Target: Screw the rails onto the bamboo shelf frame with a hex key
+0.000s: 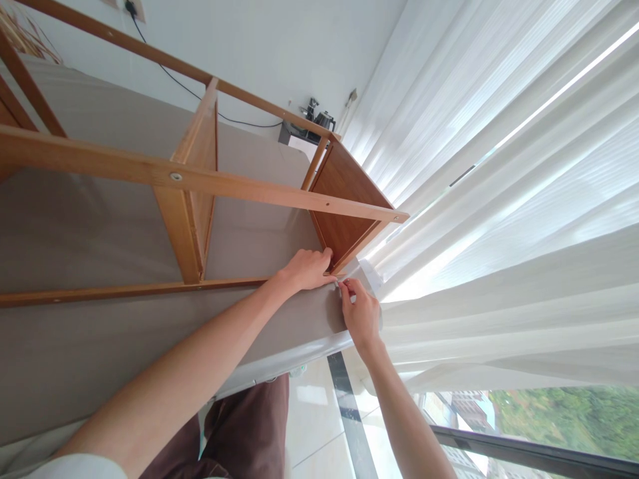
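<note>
A wooden shelf rack (269, 191) lies on its side on a grey-covered bed (259, 326). Its end shelf board (347, 193) stands upright between the rails on the right. At the lower corner of that board, my left hand (307, 269) is closed around the wood, thumb pointing toward the rail's end. My right hand (362, 311) is just outside the same corner, finger and thumb pinched together at the rail end. Something small and pale shows at those fingertips, too small to name. The joint itself is partly hidden by my fingers.
A second shelf board (200, 166) crosses the rack further left. White curtains (499, 199) hang close on the right, by a window. Behind the bed, a black kettle (325, 120) stands on a small table. A black cable (180, 83) runs along the wall.
</note>
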A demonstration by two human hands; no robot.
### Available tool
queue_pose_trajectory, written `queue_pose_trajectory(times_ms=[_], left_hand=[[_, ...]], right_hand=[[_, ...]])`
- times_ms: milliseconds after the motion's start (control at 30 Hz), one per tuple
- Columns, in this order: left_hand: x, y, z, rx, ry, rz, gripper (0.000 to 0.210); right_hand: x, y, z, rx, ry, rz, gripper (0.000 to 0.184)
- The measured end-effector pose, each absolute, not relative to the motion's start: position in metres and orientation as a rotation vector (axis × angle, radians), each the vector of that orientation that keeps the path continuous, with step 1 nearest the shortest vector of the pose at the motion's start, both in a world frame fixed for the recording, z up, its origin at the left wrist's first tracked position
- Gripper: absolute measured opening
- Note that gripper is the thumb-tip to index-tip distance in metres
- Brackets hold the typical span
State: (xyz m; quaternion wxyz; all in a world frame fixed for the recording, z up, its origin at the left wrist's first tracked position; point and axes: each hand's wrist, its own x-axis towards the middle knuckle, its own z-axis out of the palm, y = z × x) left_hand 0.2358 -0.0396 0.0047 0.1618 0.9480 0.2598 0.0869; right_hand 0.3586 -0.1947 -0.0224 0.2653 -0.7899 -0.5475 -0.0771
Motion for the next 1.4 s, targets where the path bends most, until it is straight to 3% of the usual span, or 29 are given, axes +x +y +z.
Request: queue_pose_trajectory(times_ms=[433,733,967,1233,1400], left_hand=[[0.238,-0.038,0.001,2.712,0.726,0.275,0.049],[0.238,-0.036,-0.002,2.706,0.721,0.291,0.048],[0.238,-0.037,-0.001,2.717,0.725,0.291,0.05],[0.238,-0.038,-0.001,2.733,0.733,0.291,0.052],[0.24,-0.036,-0.004,2.737,0.74,0.288,0.053]], right_hand=[[0.361,-0.192,-0.015,-2.062,-1.835,-0.47,0.044],[0.362,-0.19,-0.016,-2.08,-1.309,-0.008,0.032],[0.367,-0.184,-0.007,-2.033,-0.97,0.389,0.04],[0.371,-0.187,-0.012,-1.976,-0.98,0.425,0.039],[0.365,-0.191,-0.016,-1.975,-1.08,0.27,0.032]])
